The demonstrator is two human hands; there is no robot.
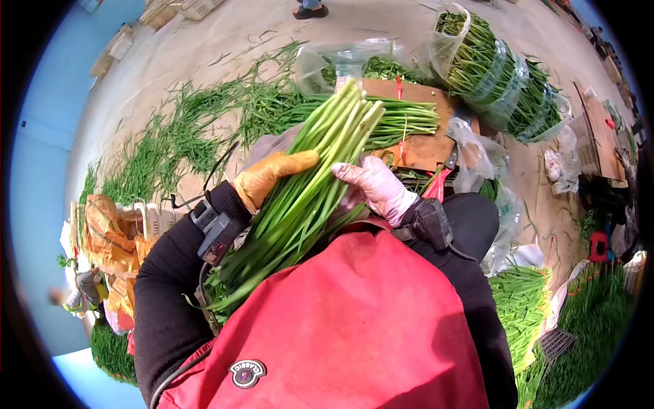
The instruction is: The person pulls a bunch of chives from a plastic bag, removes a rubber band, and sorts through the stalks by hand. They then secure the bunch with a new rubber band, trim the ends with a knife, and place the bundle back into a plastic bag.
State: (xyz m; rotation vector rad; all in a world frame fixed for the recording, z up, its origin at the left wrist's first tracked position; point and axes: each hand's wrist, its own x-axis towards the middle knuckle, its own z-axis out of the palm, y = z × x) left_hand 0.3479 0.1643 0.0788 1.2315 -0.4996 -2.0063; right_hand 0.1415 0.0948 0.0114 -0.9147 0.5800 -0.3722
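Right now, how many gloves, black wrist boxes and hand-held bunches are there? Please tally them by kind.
Gloves: 2, one orange glove and one pale glove
Black wrist boxes: 2, the left wrist box and the right wrist box
Bunches in hand: 1, the bunch of green stalks
Total: 5

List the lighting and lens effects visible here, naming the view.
Head view: fisheye bending curves the blue wall, with black corners; strong light whitens the right glove; a shadow darkens the red apron at lower right; the far-left edge looks blurred.
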